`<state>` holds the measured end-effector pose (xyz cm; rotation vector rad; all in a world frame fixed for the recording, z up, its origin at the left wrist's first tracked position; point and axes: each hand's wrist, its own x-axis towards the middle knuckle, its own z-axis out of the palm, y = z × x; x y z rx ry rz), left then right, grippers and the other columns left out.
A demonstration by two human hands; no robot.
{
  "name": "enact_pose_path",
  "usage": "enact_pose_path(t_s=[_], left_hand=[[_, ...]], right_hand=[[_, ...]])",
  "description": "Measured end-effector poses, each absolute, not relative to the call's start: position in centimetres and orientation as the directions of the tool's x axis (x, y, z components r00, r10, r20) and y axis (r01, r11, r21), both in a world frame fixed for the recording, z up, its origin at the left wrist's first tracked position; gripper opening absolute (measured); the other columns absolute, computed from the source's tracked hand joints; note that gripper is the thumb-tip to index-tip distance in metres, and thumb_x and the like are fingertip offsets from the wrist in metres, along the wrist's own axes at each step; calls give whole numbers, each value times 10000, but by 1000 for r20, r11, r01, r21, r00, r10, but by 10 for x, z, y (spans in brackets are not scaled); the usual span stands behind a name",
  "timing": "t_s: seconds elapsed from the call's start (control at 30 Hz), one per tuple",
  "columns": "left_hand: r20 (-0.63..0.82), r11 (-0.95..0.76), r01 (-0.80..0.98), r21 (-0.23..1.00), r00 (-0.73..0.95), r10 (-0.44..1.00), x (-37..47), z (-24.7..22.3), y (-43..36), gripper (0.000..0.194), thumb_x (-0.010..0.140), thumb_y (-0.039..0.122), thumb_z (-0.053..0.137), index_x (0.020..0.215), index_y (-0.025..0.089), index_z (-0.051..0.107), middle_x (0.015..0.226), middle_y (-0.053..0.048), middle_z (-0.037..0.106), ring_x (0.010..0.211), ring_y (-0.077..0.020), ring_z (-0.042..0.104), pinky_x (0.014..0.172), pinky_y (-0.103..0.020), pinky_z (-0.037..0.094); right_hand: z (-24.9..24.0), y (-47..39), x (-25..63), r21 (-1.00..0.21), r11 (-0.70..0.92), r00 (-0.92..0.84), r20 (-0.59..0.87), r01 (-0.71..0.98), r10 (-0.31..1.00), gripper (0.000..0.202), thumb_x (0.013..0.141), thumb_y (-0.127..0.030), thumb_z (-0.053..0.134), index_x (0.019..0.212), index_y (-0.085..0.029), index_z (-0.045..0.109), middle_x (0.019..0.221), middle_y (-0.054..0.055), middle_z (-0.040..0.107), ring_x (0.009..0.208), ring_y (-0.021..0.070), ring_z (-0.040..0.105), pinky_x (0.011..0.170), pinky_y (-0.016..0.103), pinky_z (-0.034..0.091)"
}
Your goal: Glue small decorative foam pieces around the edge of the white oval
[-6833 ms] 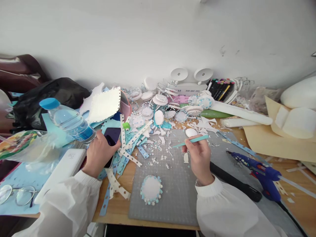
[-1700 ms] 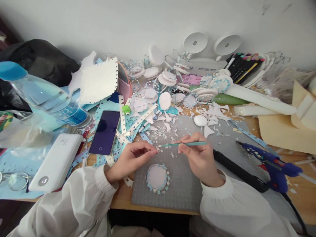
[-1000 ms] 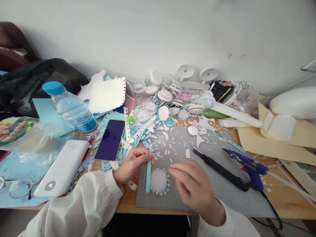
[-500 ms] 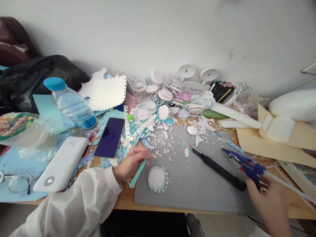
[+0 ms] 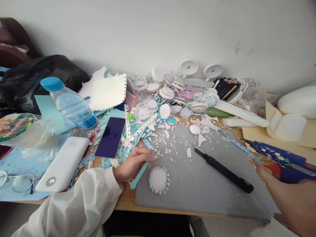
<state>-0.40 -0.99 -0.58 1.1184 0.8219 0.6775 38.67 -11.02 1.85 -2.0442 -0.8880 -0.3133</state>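
My left hand [image 5: 134, 164] rests at the left edge of the grey cutting mat [image 5: 192, 197], its fingers closed on a thin teal strip [image 5: 141, 174]. Just right of it lies a round white disc [image 5: 158, 179] ringed with small blue and white pieces. At the right edge, my right hand [image 5: 287, 194] is wrapped round a blue glue gun [image 5: 281, 156], whose nozzle points left. A black utility knife [image 5: 229, 174] with its blade showing lies on the mat between the hands.
A phone [image 5: 110, 137], a white power bank [image 5: 63, 164] and a water bottle [image 5: 74, 105] stand or lie at the left. Paper scraps, decorated discs and a holder of markers [image 5: 227, 88] crowd the back. Glasses [image 5: 23, 182] lie at the far left.
The glue gun has been lifted off the table in my right hand and moved right and closer. My left hand has barely moved. The view has shifted slightly.
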Motion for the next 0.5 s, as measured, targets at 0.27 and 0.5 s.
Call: enact_pose_path(t_s=[0.27, 0.5], left_hand=[[-216, 275, -9, 961, 594, 775, -7, -15, -8, 342, 788, 278, 610, 476, 160, 532, 478, 30, 346, 513, -112, 335, 519, -268, 249], [-179, 250, -22, 968, 638, 749, -5, -15, -5, 344, 809, 258, 607, 490, 153, 533, 518, 22, 407, 529, -106, 370, 534, -260, 273]], right_hand=[[28, -55, 253, -735, -133, 398, 198, 665, 896, 204, 569, -332, 634, 450, -206, 525, 388, 10, 534, 350, 148, 504, 367, 262, 387], [-15, -42, 231, -704, 67, 171, 262, 707, 950, 258, 628, -272, 551, 438, -216, 386, 353, -48, 422, 339, 90, 385, 354, 215, 341]])
